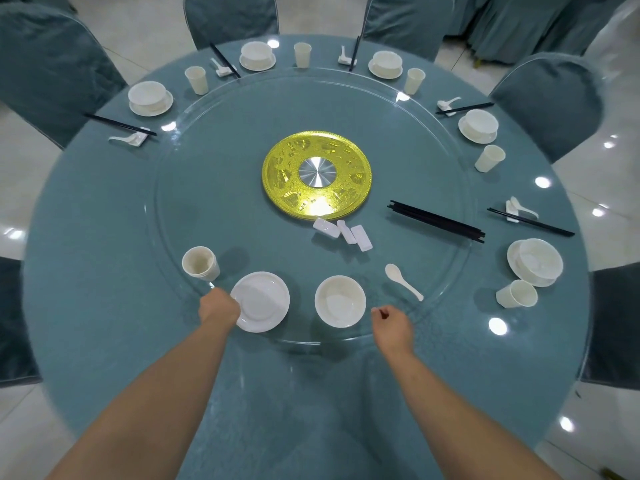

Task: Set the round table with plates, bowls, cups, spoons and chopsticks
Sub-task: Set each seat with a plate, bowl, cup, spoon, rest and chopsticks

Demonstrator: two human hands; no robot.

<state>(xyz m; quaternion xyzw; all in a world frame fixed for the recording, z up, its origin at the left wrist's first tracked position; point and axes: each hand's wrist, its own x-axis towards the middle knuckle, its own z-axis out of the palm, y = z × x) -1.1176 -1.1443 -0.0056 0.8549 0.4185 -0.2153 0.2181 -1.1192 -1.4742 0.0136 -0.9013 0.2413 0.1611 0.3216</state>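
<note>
Head view: left hand [219,306] grips the plate [260,301] rim; right hand [393,323], fingers curled, seemingly empty, hovers between bowl [340,301] and spoon [403,282]; stacked cups [200,264] stand beyond the plate.

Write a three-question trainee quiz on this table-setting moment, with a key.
1. True or false: the left hand grips the plate.
2. Which lies nearest the gold disc? A) loose spoon B) three white rests C) chopstick bundle
3. Fill in: the right hand has curled fingers and holds ____.

Key: 1 true; 2 B; 3 nothing.
</note>
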